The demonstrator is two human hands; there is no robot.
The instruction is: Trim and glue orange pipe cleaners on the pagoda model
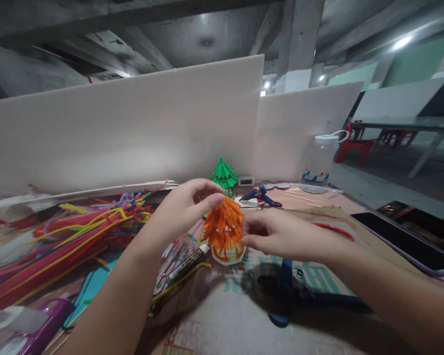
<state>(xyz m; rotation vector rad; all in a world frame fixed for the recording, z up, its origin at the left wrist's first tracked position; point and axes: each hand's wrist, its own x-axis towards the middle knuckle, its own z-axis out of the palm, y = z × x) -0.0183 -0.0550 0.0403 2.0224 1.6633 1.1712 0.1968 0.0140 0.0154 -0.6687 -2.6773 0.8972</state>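
An orange pipe-cleaner tree [225, 224] stands upright on a pale base [227, 260] in the middle of the table. At its top is my left hand [190, 202], thumb and fingers curled toward the tip. My right hand [268, 231] is at the tree's right side, its fingertips bent together against the orange strands. Whether either hand pinches a strand is too small to tell. Behind the orange tree stands a similar green tree [225, 173].
Pipe cleaners [81, 236] lie heaped at the left, above a purple tool [46, 325]. Blue pliers [286, 291] lie in front of my right hand. Further back are a glue gun [262, 196] and a clear bottle [318, 160]. A phone [403, 239] lies right.
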